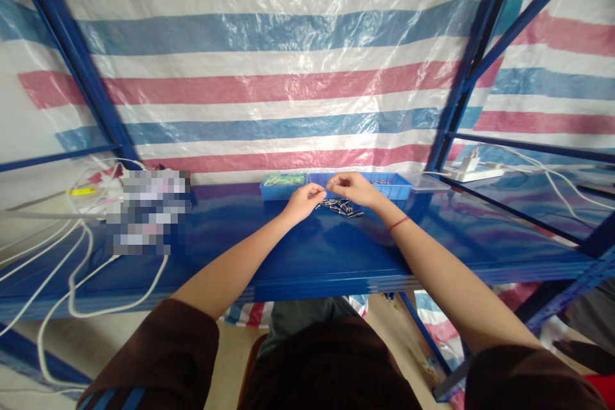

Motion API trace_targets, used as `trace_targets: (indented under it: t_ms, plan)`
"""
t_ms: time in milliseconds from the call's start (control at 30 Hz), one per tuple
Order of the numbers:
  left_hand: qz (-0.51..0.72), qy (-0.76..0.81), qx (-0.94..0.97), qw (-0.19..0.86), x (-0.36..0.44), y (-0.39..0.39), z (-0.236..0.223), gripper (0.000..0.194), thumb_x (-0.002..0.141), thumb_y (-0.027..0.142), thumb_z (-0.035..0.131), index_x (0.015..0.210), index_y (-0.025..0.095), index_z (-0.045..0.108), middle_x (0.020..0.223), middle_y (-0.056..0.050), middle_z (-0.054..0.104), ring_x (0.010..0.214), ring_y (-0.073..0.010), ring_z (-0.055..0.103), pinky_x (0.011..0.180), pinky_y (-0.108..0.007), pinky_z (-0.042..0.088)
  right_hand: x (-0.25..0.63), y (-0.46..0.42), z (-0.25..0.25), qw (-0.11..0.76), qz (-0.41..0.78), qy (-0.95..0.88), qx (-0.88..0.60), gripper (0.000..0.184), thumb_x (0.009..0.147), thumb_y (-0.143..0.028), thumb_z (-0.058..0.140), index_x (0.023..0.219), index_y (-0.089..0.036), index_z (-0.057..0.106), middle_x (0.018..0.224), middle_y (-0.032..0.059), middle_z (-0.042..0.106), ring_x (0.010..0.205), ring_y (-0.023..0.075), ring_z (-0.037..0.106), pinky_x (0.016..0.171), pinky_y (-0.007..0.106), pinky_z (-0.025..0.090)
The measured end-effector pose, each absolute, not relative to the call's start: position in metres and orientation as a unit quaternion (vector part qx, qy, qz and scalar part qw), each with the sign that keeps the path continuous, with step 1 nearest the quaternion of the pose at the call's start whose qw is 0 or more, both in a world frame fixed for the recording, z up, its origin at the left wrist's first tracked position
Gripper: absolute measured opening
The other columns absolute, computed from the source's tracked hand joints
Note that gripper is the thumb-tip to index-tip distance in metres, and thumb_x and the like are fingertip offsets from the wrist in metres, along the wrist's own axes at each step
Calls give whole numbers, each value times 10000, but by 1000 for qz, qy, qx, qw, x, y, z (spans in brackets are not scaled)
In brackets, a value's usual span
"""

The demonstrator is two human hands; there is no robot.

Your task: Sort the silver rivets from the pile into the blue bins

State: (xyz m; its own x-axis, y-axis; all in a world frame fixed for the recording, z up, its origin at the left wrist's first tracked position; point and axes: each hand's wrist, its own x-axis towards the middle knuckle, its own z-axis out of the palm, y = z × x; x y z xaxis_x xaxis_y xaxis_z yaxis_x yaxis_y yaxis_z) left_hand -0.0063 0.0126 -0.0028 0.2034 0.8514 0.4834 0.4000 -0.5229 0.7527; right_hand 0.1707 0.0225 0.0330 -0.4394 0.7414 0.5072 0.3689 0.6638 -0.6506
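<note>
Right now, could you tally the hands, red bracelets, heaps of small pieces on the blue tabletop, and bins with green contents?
Hands: 2, left hand and right hand
Red bracelet: 1
Heap of small pieces: 1 (its pieces overlap too much to count)
Bin with green contents: 1
Total: 5

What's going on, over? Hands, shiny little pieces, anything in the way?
Left fingers and right fingers close together; anything held too small to tell. Shiny little pieces piled on blue table. Blue bins behind them; no blockage seen.
</note>
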Motion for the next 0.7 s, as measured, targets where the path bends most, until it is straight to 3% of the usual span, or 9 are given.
trace_targets:
  t_ms: [200,333,433,533,700]
  plan:
    - [344,471,810,56,-14,6,-1,231,800,316,570,970,176,639,928,-60,664,832,-179,612,809,-313,476,193,26,46,470,14,-758,-452,198,751,-276,508,786,-149,656,794,69,668,682,159,568,694,284,438]
    - [267,509,818,6,-18,2,1,284,799,420,548,910,187,666,911,-67,648,867,-211,606,783,-310,472,224,41,42,473,-104,-692,-535,254,782,-239,459,908,-148,659,857,97,656,759,201,579,730,314,428]
    - [220,529,820,-2,-19,1,1,281,802,427,536,877,199,683,925,-72,645,870,-222,606,774,-314,467,240,51,30,419,-118,-683,-587,316,764,-215,479,1027,-141,638,945,130,637,843,239,581,761,341,431]
    - [201,533,822,-8,-19,1,1,215,821,327,509,831,211,690,921,-65,647,873,-213,605,782,-300,461,244,55,24,394,-124,-688,-597,398,747,-220,507,1120,-119,600,996,159,615,898,264,573,799,369,434]
    - [254,531,808,21,-17,3,2,224,851,266,460,825,197,672,919,-54,660,888,-198,605,817,-296,457,225,47,37,465,-67,-700,-538,299,735,-228,518,979,-128,658,918,119,645,834,220,581,809,363,445]
